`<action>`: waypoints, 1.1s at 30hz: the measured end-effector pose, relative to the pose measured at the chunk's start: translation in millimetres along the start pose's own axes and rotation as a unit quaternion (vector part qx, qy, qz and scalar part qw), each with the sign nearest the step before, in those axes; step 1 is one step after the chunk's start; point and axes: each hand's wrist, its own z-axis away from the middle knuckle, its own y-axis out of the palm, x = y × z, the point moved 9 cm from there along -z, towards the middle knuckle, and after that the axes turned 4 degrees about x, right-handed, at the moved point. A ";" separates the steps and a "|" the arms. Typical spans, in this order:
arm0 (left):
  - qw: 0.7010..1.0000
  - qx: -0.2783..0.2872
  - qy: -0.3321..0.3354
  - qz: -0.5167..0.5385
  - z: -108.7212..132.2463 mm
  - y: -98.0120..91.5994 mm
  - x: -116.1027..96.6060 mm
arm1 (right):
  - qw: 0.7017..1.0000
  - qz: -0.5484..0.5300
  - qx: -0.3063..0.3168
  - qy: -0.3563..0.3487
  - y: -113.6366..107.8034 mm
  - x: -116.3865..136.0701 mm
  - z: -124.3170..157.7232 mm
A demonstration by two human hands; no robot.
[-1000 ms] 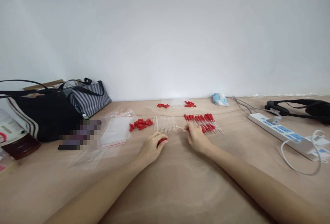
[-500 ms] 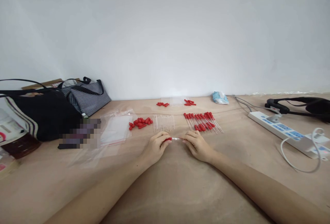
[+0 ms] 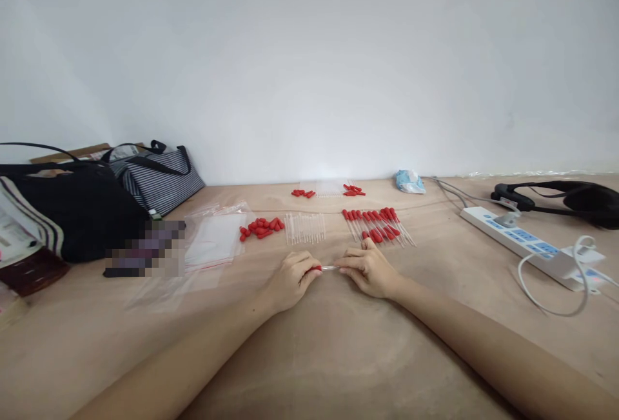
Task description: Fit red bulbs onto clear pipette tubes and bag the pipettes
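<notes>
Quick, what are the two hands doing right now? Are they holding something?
Left hand: closed, fingers pinching the red cap on one end of a thin clear tube.
Right hand: closed, fingers pinching the other end of that tube.

Bare table (image 3: pixel 338 355) near hands; droppers (image 3: pixel 377 225), tubes (image 3: pixel 304 228) block ahead.

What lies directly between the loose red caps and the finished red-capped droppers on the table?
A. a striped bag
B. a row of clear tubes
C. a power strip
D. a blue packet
B: the clear tubes lie between the caps and the droppers.
</notes>
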 end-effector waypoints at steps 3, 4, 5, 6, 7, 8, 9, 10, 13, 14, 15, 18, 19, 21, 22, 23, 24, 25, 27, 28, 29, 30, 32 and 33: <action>1.000 0.013 0.012 -0.018 0.2 3.1 -2.1 | 0.999 0.043 0.000 -0.010 -2.0 3.3 0.0; 1.000 0.014 0.013 -0.021 0.1 3.6 -2.1 | 0.999 0.052 -0.002 -0.012 -1.9 4.4 0.0; 1.000 0.014 0.013 -0.023 0.1 3.8 -2.1 | 0.998 0.057 -0.004 -0.013 -1.7 5.5 0.1; 1.000 0.015 0.014 -0.024 0.0 3.9 -2.4 | 0.998 0.059 -0.008 -0.013 -1.4 6.6 0.2; 0.999 0.014 0.016 -0.024 -0.1 3.9 -3.0 | 0.998 0.059 -0.012 -0.013 -1.2 7.8 0.3; 0.999 0.014 0.020 -0.023 -0.3 3.8 -4.0 | 0.998 0.058 -0.017 -0.013 -1.2 9.0 0.4; 0.999 0.015 0.026 -0.022 -0.5 3.7 -5.2 | 0.998 0.056 -0.022 -0.013 -1.2 10.1 0.5; 0.999 0.015 0.031 -0.021 -0.6 3.7 -6.4 | 0.998 0.054 -0.027 -0.013 -1.2 11.1 0.5; 0.999 0.017 0.041 -0.019 -1.0 4.2 -8.4 | 0.998 0.043 -0.033 -0.011 -0.5 12.9 0.0; 0.999 0.016 0.042 -0.019 -1.1 4.4 -8.6 | 0.999 0.038 -0.034 -0.010 -0.1 13.1 -0.3; 0.999 0.015 0.042 -0.018 -1.1 4.7 -8.5 | 0.999 0.033 -0.036 -0.007 0.1 13.2 -0.7; 0.999 0.012 0.043 -0.016 -1.2 5.6 -8.1 | 0.999 0.015 -0.040 0.005 1.2 13.0 -1.9; 0.999 0.012 0.043 -0.016 -1.2 5.8 -8.0 | 0.999 0.009 -0.038 0.010 2.1 12.7 -2.4; 0.999 0.010 0.042 -0.013 -1.6 5.3 -7.4 | 0.999 0.002 -0.030 0.018 3.8 12.1 -3.7; 0.999 0.011 0.042 -0.012 -1.8 4.8 -7.0 | 0.999 0.000 -0.024 0.021 4.5 12.1 -4.5; 0.999 0.011 0.040 -0.010 -2.2 3.9 -6.3 | 1.000 0.001 -0.018 0.023 4.7 12.3 -5.5; 0.999 0.012 0.038 -0.008 -2.5 2.9 -5.5 | 1.000 0.003 -0.011 0.024 4.4 13.0 -6.6; 0.999 0.012 0.034 -0.005 -2.7 1.6 -4.5 | 1.000 0.009 -0.005 0.024 3.6 14.1 -7.7; 1.000 0.009 0.028 -0.002 -2.9 -1.8 -2.9 | 0.999 0.029 0.007 0.020 0.7 17.7 -9.9; 1.000 0.007 0.028 0.000 -2.8 -3.6 -2.6 | 0.999 0.042 0.013 0.017 -1.0 19.8 -10.8; 1.000 0.006 0.029 0.000 -2.6 -4.9 -2.6 | 0.998 0.054 0.019 0.014 -2.3 21.6 -11.4; 0.999 0.006 0.032 -0.004 -2.4 -5.7 -2.5 | 0.998 0.064 0.024 0.011 -3.4 22.6 -11.8; 0.999 0.004 0.029 -0.026 -2.3 -7.8 0.8 | 0.996 0.078 0.029 0.022 -5.7 19.0 -12.0; 0.999 -0.006 0.018 -0.049 -2.3 -10.5 5.4 | 0.996 0.080 0.026 0.040 -7.5 12.8 -12.0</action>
